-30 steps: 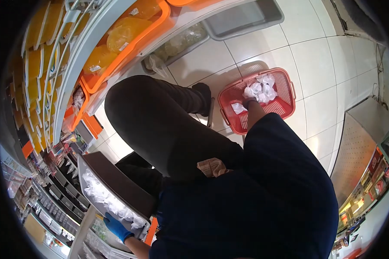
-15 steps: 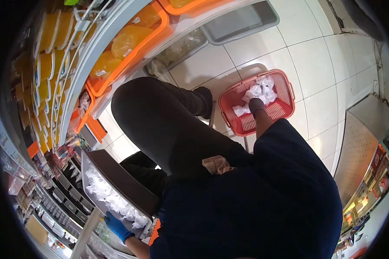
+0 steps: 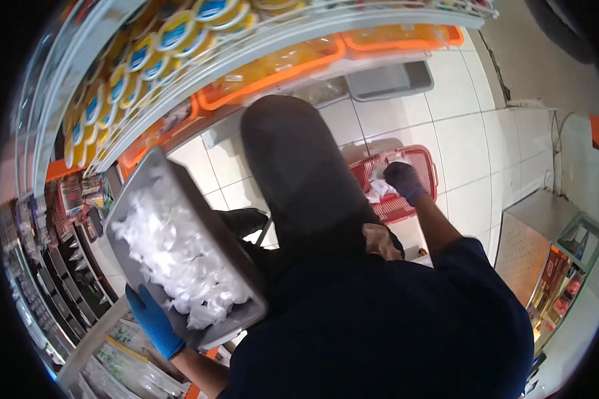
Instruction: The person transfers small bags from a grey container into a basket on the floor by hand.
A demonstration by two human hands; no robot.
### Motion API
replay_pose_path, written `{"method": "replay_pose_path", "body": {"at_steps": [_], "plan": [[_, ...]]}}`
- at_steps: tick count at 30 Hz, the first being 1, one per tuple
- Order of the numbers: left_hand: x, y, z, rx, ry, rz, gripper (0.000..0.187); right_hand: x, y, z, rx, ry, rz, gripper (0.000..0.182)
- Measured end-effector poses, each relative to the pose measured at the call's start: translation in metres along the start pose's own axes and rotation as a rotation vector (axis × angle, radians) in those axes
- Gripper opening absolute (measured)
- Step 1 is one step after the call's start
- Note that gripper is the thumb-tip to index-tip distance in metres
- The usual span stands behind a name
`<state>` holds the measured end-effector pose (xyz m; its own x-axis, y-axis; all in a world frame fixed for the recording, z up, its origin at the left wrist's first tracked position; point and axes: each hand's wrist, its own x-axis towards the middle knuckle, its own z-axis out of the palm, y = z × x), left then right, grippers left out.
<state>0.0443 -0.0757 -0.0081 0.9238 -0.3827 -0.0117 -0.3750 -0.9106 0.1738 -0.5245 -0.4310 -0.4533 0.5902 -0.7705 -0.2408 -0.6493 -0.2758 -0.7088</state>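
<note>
A grey bin (image 3: 152, 174) full of small knotted white plastic bags (image 3: 186, 259) is tilted at my left side. My left hand (image 3: 154, 324), in a blue glove, grips its near side wall, with the thumb spread from the fingers. On the right, my right hand (image 3: 404, 181), in a dark purple glove, is closed above a red plastic basket (image 3: 434, 174) on the floor. A few white bags (image 3: 381, 191) lie in the basket beside this hand. What the curled fingers hold, if anything, is hidden.
Wire shelves with yellow-lidded tubs (image 3: 156, 50) run along the upper left. Below them stand orange trays (image 3: 273, 73) of yellow bags and a grey tub (image 3: 393, 81). My bent knee (image 3: 279, 126) rises between bin and basket. A metal cabinet (image 3: 532, 233) stands right.
The view has turned, and the grey bin has come higher and nearer with my left hand on its side. My right hand has lifted from the bags in the basket.
</note>
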Motion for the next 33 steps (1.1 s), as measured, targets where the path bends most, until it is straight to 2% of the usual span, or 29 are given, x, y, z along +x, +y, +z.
{"method": "replay_pose_path", "body": {"at_steps": [2,4,6,8,9,10,12,13,16,18,19,20,22,24,28,30,31,32,33], "plan": [[0.006,0.014,0.008,-0.180,0.020,0.144,0.056,0.003,-0.100,-0.077,0.350,0.070,0.182,0.006],[0.009,0.037,0.013,-0.242,0.038,0.183,0.054,0.008,-0.157,-0.126,0.504,0.203,0.126,0.015],[0.011,0.049,0.010,-0.296,0.060,0.229,0.053,0.010,-0.228,-0.177,0.400,0.240,-0.002,0.015],[0.012,0.056,0.004,-0.295,0.041,0.353,0.051,0.014,-0.282,-0.201,0.506,0.271,-0.095,0.017],[-0.001,0.079,-0.004,-0.447,0.047,0.300,0.047,0.015,-0.308,-0.208,0.566,0.242,-0.098,0.019],[-0.003,0.081,-0.009,-0.459,0.068,0.285,0.047,0.018,-0.333,-0.210,0.557,0.233,-0.124,0.019],[-0.005,0.072,-0.017,-0.567,0.041,0.474,0.046,0.027,-0.385,-0.200,0.558,0.188,-0.400,0.022],[-0.005,0.068,-0.025,-0.529,0.033,0.571,0.046,0.033,-0.415,-0.187,0.585,0.192,-0.456,0.022],[-0.017,0.056,-0.030,-0.760,-0.017,0.529,0.046,0.068,-0.482,-0.129,0.806,-0.162,-0.592,0.021],[-0.016,0.044,-0.039,-0.600,-0.039,0.603,0.048,0.075,-0.534,-0.080,0.841,-0.381,-0.641,0.012],[-0.018,0.039,-0.040,-0.635,-0.033,0.572,0.050,0.078,-0.553,-0.062,0.670,-0.416,-0.740,0.015],[-0.017,0.027,-0.039,-0.624,-0.065,0.523,0.053,0.081,-0.583,-0.051,0.640,-0.594,-0.815,0.017],[-0.028,0.016,-0.029,-0.870,-0.177,0.317,0.055,0.078,-0.610,-0.020,0.603,-0.711,-0.958,0.018],[-0.036,0.013,-0.027,-0.826,-0.124,0.259,0.057,0.080,-0.623,0.007,0.671,-0.895,-0.986,0.018],[-0.044,0.001,-0.031,-0.783,-0.066,0.169,0.063,0.079,-0.632,0.028,0.552,-1.026,-1.021,0.024],[-0.046,-0.002,-0.034,-0.806,-0.024,0.167,0.061,0.081,-0.628,0.040,0.650,-0.872,-0.997,0.029],[-0.049,-0.001,-0.038,-0.778,-0.004,0.188,0.058,0.081,-0.629,0.042,0.616,-0.822,-1.016,0.042],[-0.051,-0.001,-0.041,-0.749,0.012,0.211,0.056,0.078,-0.632,0.041,0.614,-0.833,-1.012,0.042],[-0.051,-0.003,-0.042,-0.753,0.009,0.206,0.056,0.075,-0.638,0.038,0.566,-0.807,-1.003,0.049]]}}
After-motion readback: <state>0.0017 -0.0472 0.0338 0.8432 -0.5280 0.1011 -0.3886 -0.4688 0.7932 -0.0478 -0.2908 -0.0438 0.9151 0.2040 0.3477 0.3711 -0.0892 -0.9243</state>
